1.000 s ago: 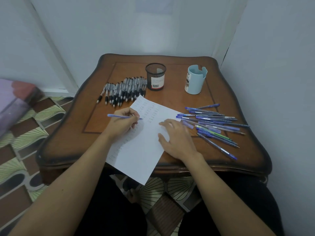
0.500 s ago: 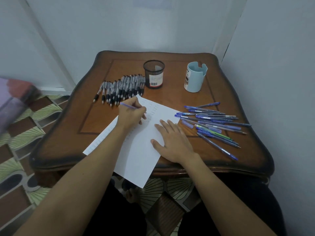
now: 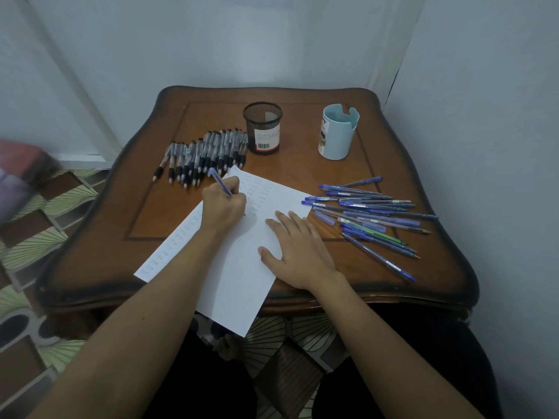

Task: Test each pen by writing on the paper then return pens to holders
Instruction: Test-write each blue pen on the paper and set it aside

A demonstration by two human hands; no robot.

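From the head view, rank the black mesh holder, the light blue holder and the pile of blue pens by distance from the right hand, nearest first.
1. Pile of blue pens: just to the right of the right hand on the paper.
2. Light blue holder: far side, to the right.
3. Black mesh holder: far side, left of the blue one; close to call with it.

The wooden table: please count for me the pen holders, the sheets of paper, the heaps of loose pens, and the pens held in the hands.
Pen holders: 2, a black mesh cup and a light blue plastic cup
Sheets of white paper: 1
Heaps of loose pens: 2, black-grip pens and blue pens
Pens held: 1, a blue pen in the left hand
Total: 6
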